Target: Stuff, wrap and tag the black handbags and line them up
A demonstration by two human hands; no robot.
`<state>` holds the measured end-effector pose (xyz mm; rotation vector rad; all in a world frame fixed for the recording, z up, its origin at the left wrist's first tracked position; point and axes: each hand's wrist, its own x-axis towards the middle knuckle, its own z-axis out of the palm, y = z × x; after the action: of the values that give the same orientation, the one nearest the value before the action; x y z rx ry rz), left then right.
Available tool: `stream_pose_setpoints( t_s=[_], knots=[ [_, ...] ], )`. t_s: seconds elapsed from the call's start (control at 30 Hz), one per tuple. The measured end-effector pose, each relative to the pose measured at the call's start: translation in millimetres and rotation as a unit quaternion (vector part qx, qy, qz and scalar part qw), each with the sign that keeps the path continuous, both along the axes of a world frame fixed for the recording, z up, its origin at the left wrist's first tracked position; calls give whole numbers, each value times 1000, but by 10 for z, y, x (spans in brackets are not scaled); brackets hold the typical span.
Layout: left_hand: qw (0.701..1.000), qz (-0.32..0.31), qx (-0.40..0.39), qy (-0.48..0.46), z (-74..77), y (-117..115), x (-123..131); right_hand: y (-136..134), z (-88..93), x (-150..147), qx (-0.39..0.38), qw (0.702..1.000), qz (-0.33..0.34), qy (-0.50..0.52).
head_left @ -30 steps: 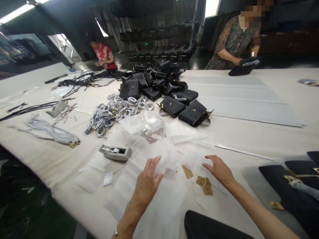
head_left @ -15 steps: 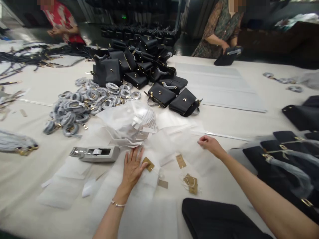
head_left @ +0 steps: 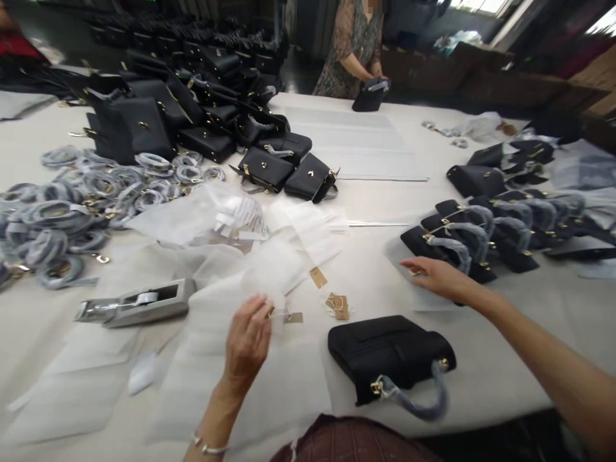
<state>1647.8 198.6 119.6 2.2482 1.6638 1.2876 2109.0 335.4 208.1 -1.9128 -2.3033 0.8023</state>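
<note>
My left hand (head_left: 248,343) is closed on a small brown hang tag with a white string, above translucent white packing sheets (head_left: 212,321). Several more brown tags (head_left: 339,307) lie on the table just to its right. Off to the right, my right hand (head_left: 437,279) pinches a thin translucent sheet (head_left: 418,296) beside a row of black handbags (head_left: 462,234). Between my arms and nearer to me, a black handbag (head_left: 389,353) lies on its side, its wrapped handle towards me.
A grey tape dispenser (head_left: 154,303) stands at the left. Coiled wrapped straps (head_left: 62,218) and a heap of black bags (head_left: 139,128) lie beyond it. Across the table a co-worker (head_left: 353,51) handles a black bag (head_left: 370,94).
The view has swung right. My left hand has gone from lying flat on the sheets to holding a tag. My right hand has moved right with the thin sheet, towards the row of handbags.
</note>
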Motion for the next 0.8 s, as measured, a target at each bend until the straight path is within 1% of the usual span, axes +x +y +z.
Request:
stream_pose_setpoints(
  t_s=[0.03, 0.07, 0.1, 0.13, 0.17, 0.2, 0.23, 0.27, 0.33, 0.4, 0.43, 0.5, 0.57, 0.67, 0.73, 0.8],
  knots=[
    [997, -59, -44, -4, 2, -92, 163, -302, 0, 258, -11, 999, 6, -51],
    [988, -121, -96, 0, -25, -184, 329, -609, -17, 464, -21, 996, 13, -89],
    [973, -178, -148, 11, -76, -269, 492, -907, -52, 604, -28, 994, 25, -105],
    [955, -223, -194, 24, -149, -340, 648, -1181, -103, 672, -20, 993, 37, -111],
    [939, -254, -230, 34, -237, -392, 791, -1416, -167, 670, -1, 993, 43, -108],
    [928, -273, -251, 37, -334, -418, 920, -1599, -242, 607, 24, 994, 46, -96],
    [923, -283, -260, 31, -430, -414, 1033, -1722, -322, 502, 50, 995, 45, -75],
    [919, -291, -264, 18, -517, -379, 1129, -1783, -402, 374, 72, 995, 42, -47],
    [915, -302, -266, -31, -637, -229, 1266, -1737, -534, 123, 101, 994, 28, 23],
    [905, -299, -285, -100, -656, -14, 1332, -1539, -589, -43, 109, 991, -7, 81],
    [899, -288, -301, -133, -628, 96, 1342, -1417, -581, -83, 105, 989, -30, 102],
    [885, -262, -336, -186, -518, 286, 1332, -1195, -510, -95, 82, 986, -74, 127],
    [866, -255, -366, -225, -386, 405, 1311, -1049, -415, -59, 49, 984, -102, 137],
    [848, -257, -383, -261, -249, 444, 1317, -985, -344, -3, 17, 982, -134, 135],
    [852, -243, -380, -266, -221, 412, 1361, -1004, -357, 20, 6, 981, -146, 126],
    [854, -233, -373, -279, -225, 377, 1430, -1037, -385, 43, 10, 982, -147, 117]
  ],
)
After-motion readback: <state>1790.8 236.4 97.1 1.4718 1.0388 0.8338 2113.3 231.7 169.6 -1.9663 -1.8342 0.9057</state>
